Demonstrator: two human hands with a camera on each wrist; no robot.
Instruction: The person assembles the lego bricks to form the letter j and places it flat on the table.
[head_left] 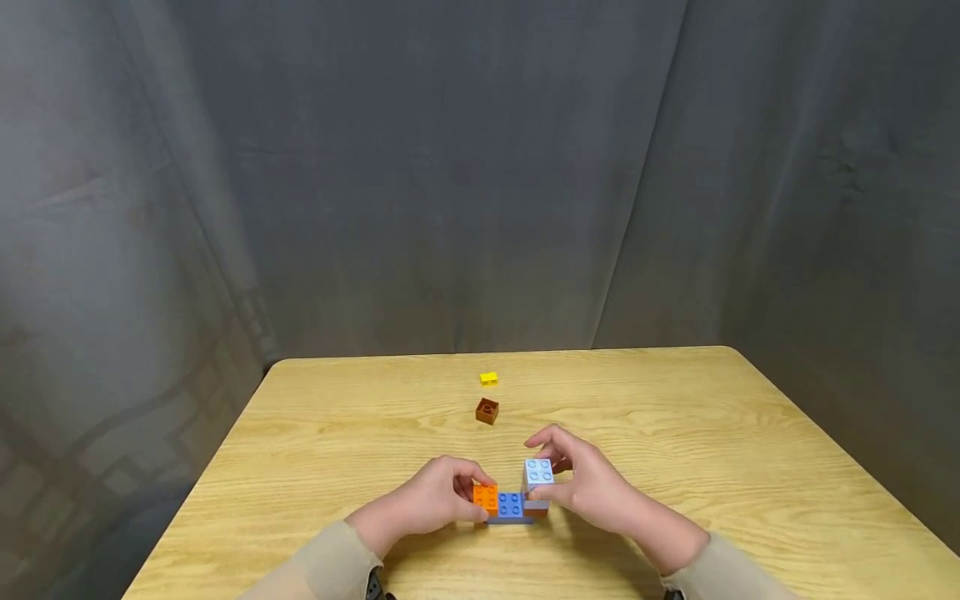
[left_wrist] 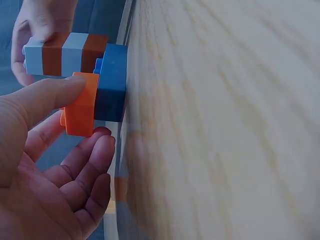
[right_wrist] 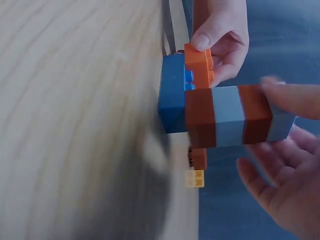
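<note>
Near the table's front edge, the left hand is pinching the orange brick on the blue base. The right hand is gripping the striped tower. They look hard, light and slippery, so holding the flat sides seems best.

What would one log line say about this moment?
left hand: pinches orange plastic brick | right hand: grips brown-and-pale-blue striped brick stack | both on blue base brick
</note>
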